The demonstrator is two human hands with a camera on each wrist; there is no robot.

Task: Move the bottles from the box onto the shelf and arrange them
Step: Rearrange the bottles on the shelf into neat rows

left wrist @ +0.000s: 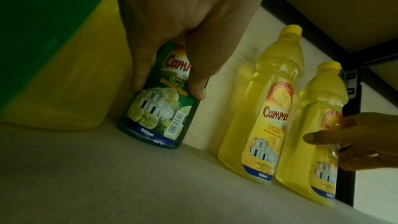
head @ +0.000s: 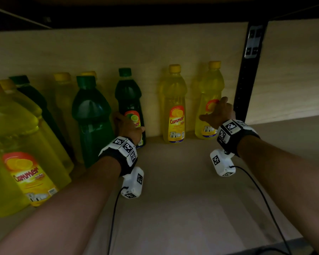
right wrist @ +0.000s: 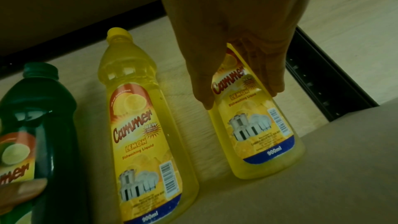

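Both hands are inside the shelf, where three slim bottles stand upright along the back panel. My left hand grips the green lime bottle around its label; in the left wrist view the thumb and fingers of the left hand wrap the green lime bottle. My right hand holds the rightmost yellow lemon bottle; the right hand has thumb and fingers on either side of that bottle. Between them a second yellow lemon bottle stands untouched.
Large yellow jugs and a big green bottle crowd the shelf's left side, with more bottles behind them. A black metal upright stands just right of the rightmost bottle. The upper shelf hangs low overhead. Bare board lies in front.
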